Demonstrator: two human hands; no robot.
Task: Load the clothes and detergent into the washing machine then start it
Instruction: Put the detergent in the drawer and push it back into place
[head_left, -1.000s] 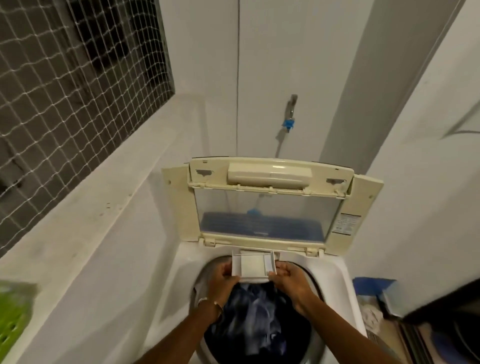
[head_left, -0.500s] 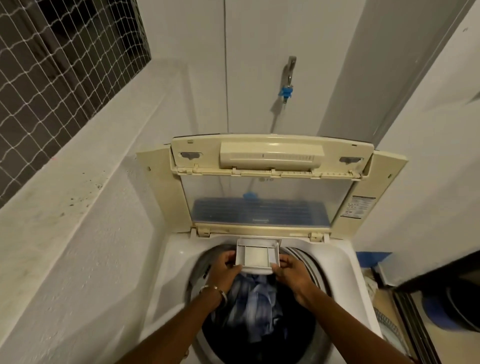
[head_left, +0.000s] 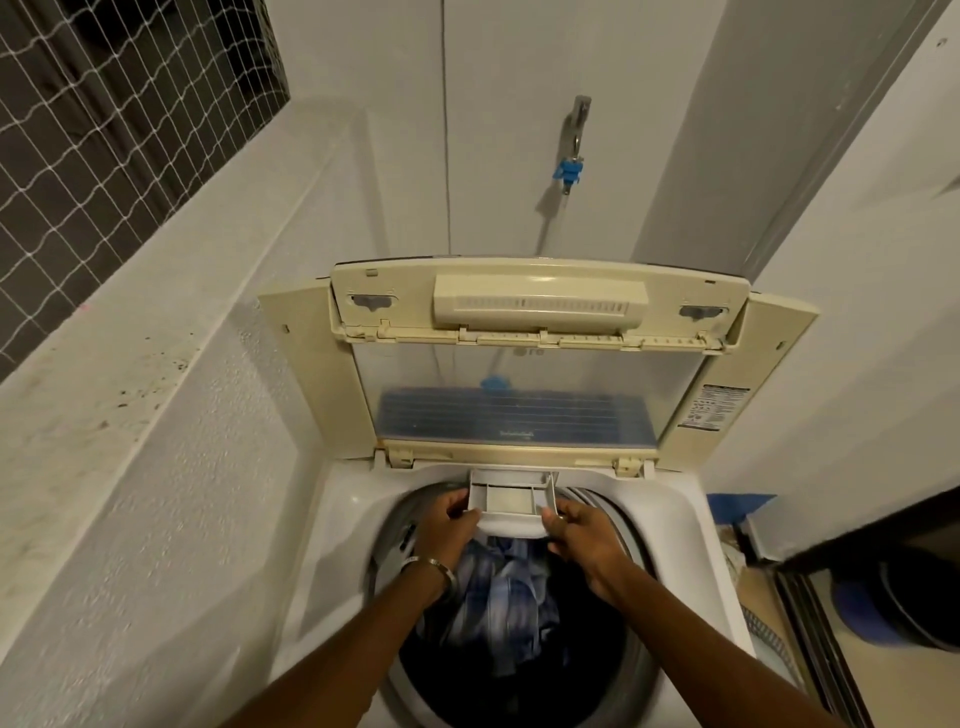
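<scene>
A white top-loading washing machine (head_left: 343, 525) stands below me with its cream lid (head_left: 540, 364) folded upright at the back. Blue and dark clothes (head_left: 498, 592) fill the drum. A small white detergent drawer (head_left: 511, 499) sticks out from the back rim over the drum, its compartments showing. My left hand (head_left: 447, 525) grips the drawer's left side and my right hand (head_left: 582, 530) grips its right side. A bangle sits on my left wrist.
A tap with a blue hose fitting (head_left: 571, 166) hangs on the wall behind the machine. A concrete ledge (head_left: 130, 364) runs along the left under a netted window (head_left: 104, 114). Blue and dark items (head_left: 883, 608) lie on the floor at the right.
The drawer has slid back toward the machine's rear rim with both hands on it, so less of it sticks out. My view has dropped closer to the machine.
</scene>
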